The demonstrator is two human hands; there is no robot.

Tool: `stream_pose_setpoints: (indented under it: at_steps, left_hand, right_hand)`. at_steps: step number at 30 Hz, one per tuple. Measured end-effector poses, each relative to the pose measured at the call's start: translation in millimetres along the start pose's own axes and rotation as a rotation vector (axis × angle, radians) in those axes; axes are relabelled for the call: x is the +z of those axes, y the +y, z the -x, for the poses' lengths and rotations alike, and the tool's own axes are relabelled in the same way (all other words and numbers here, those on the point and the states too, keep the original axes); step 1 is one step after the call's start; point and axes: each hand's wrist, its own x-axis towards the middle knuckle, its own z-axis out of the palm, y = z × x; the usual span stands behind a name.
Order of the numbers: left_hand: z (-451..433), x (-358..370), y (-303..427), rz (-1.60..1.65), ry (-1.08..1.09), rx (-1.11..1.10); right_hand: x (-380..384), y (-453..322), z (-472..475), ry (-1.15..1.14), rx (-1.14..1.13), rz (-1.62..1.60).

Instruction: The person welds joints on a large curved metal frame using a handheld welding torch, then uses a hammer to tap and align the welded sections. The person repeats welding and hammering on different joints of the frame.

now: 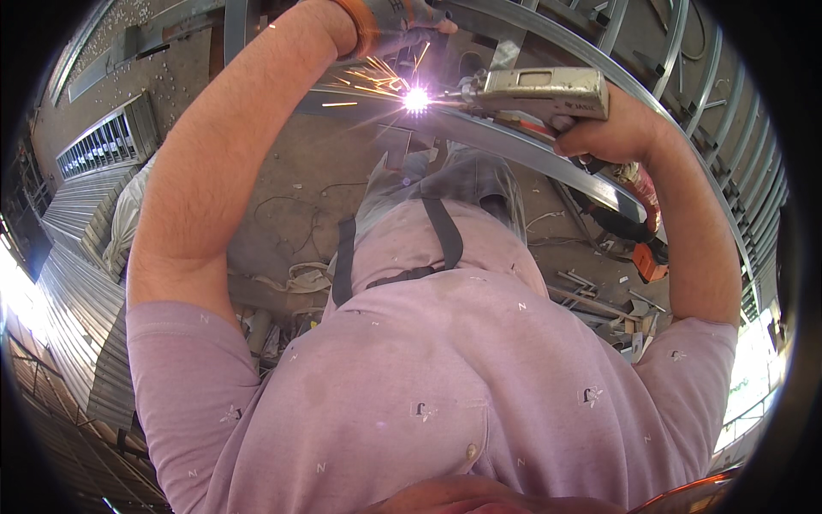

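My right hand is closed around the grip of a boxy metal torch or spray gun, its nozzle pointing left. At the nozzle's end glows a bright violet-white arc, throwing orange sparks leftward and up. The arc is at a galvanized metal frame member that crosses before my legs. Beyond the arc, near the top edge, is my left hand in a grey glove with an orange cuff. The bright light and the picture's edge hide what its fingers touch.
Curved metal rails run down the right side. Corrugated metal sheets and a slatted metal piece lie at left. An orange object, cables and metal offcuts are on the floor around my legs.
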Motion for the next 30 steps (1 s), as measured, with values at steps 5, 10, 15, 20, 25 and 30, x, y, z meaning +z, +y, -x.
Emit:
stream_pose_setpoints:
  at_steps: [5,10,15,20,25,30]
  left_hand:
    - [-2,-2,-1,0.007,-0.004,-0.015]
    - [0,-5,-2,0.015,-0.008,-0.049]
    - [3,-21,2,0.038,-0.064,-0.175]
    - [46,-10,3,0.136,0.202,-0.363]
    - [136,14,37,0.121,0.533,-0.605]
    - [171,46,88,0.183,0.43,-0.63]
  right_hand:
    - [0,7,1,0.026,-0.114,0.02]
    - [0,3,4,0.008,-0.044,-0.006]
    - [-2,6,3,0.001,-0.036,0.013]
    - [-3,8,4,0.004,-0.05,0.012]
    - [-9,16,18,0.035,-0.014,-0.071]
    - [-31,43,46,-0.034,0.029,-0.183]
